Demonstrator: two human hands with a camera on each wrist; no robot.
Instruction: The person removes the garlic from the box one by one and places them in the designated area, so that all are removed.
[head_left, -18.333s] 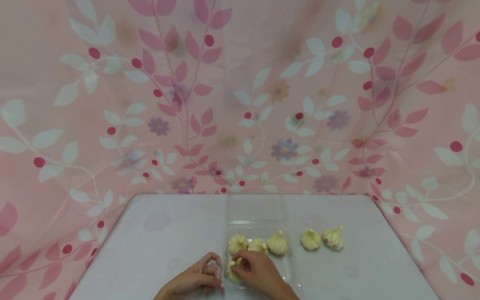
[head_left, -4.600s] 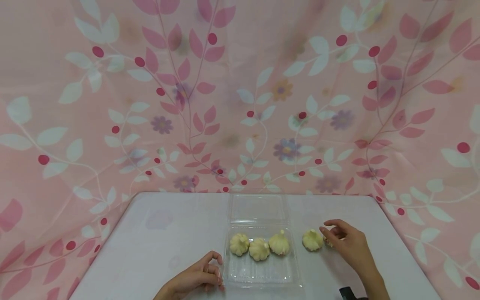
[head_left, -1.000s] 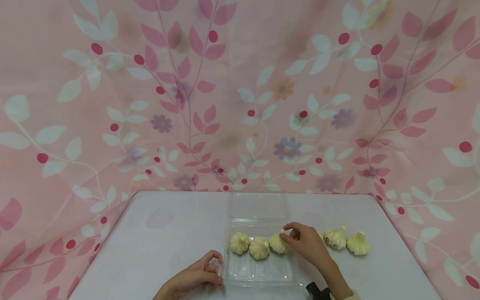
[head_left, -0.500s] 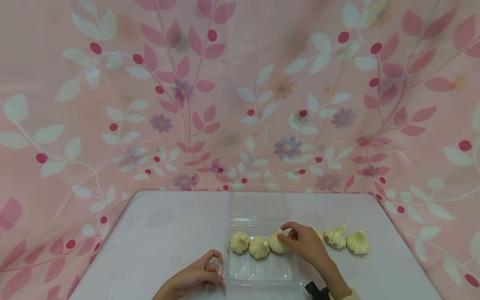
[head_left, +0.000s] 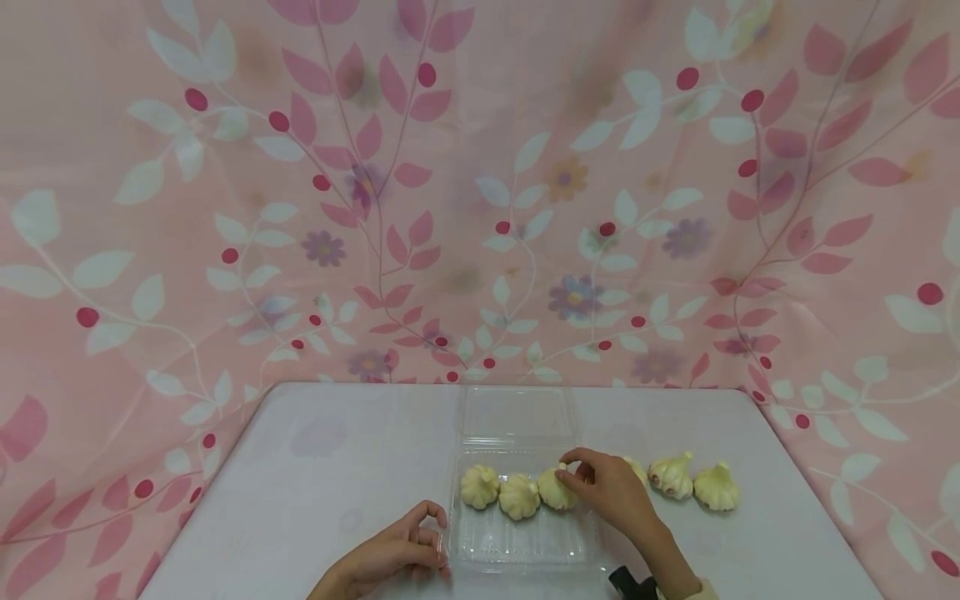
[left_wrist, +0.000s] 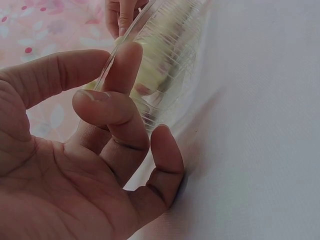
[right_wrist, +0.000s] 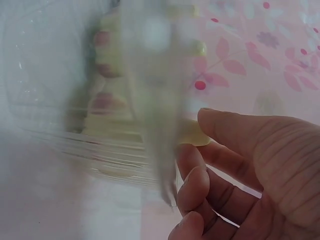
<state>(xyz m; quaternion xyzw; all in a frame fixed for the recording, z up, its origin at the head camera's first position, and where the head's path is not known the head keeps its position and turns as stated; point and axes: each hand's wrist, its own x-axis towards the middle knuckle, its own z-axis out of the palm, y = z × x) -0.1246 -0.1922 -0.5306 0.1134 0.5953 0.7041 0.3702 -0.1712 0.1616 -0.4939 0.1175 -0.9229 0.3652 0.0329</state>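
My right hand (head_left: 613, 493) pinches the short stem of a garlic bulb (head_left: 553, 492) between thumb and index finger. This bulb sits at the right of a row inside a clear plastic clamshell box (head_left: 517, 548). Beside it in the row are a middle bulb (head_left: 519, 498) and a left bulb (head_left: 479, 487). The stem (right_wrist: 192, 133) shows at the fingertips in the right wrist view, where a blurred clear wall covers part of the bulbs. At the box's left side, my left hand (head_left: 392, 548) pinches the rim, seen between thumb and finger (left_wrist: 127, 62) in the left wrist view.
Right of the box, a garlic bulb (head_left: 670, 477) and another bulb (head_left: 716, 488) lie on the white table (head_left: 337, 467); a third bulb (head_left: 636, 468) is partly hidden by my right hand. The box lid (head_left: 516, 414) lies open toward the floral cloth (head_left: 480, 208).
Since the oldest frame, the front-left bulb has left the box and one more lies at the table's right. My right hand came back to the box's right bulb; my left stayed.
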